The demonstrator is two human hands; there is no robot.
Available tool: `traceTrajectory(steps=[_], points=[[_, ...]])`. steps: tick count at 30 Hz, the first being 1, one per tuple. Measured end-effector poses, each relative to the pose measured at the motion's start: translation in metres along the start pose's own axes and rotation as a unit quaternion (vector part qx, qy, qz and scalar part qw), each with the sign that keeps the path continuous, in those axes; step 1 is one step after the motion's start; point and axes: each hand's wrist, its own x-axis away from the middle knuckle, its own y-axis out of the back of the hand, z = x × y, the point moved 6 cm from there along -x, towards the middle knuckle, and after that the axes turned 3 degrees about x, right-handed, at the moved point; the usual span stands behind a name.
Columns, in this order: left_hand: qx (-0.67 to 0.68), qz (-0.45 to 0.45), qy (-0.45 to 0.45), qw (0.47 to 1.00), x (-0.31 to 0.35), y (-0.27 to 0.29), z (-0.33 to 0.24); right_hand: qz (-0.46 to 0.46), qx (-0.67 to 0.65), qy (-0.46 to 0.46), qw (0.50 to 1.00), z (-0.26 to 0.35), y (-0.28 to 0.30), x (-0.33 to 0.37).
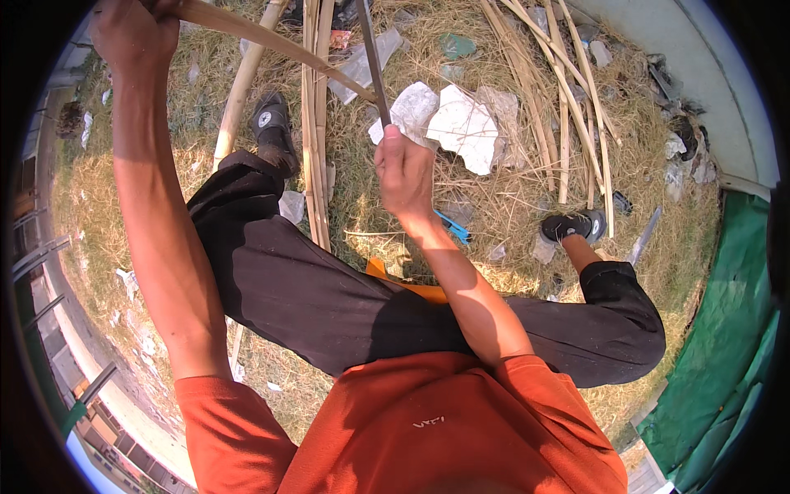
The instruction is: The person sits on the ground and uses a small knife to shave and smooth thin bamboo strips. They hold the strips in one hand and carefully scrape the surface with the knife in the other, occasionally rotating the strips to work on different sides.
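At the far upper left my left hand [136, 34] is closed around the end of a split bamboo strip [271, 41], which slants down to the right. My right hand [403, 174], near the middle, grips a long knife [373, 70] with a narrow dark blade pointing away from me. The strip's far end meets the blade a little above my right fist. The knife's handle is hidden in my fingers, with my thumb lying along the top.
Bamboo strips [316, 148] lie beside my left shoe [271, 123], and several more [568, 107] at the far right. White broken slabs [462, 128] sit ahead on dry grass. A pale blade-like piece [646, 235] lies near my right shoe [573, 225]. Green sheeting [708, 346] hangs at right.
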Motion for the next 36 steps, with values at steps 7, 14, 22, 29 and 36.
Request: traceTrajectory(steps=[7, 14, 22, 29, 36], points=[[-0.192, -0.195, -0.069, 0.959, 0.045, -0.160, 0.010, 0.095, 0.074, -0.241, 0.963, -0.077, 0.006, -0.019], [-0.186, -0.161, -0.045, 0.968, 0.044, -0.157, 0.013, 0.087, -0.080, -0.147, 0.982, -0.010, -0.006, -0.012], [-0.192, -0.093, -0.021, 0.977, 0.052, -0.151, 0.008, 0.057, 0.019, -0.126, 0.990, 0.019, 0.000, -0.023], [-0.086, 0.086, 0.055, 0.991, 0.056, -0.155, 0.010, 0.089, 0.180, -0.257, 0.945, -0.065, 0.006, -0.017], [-0.069, 0.212, 0.071, 0.972, 0.063, -0.170, 0.005, 0.006, -0.054, -0.033, 0.998, 0.011, 0.013, -0.006]])
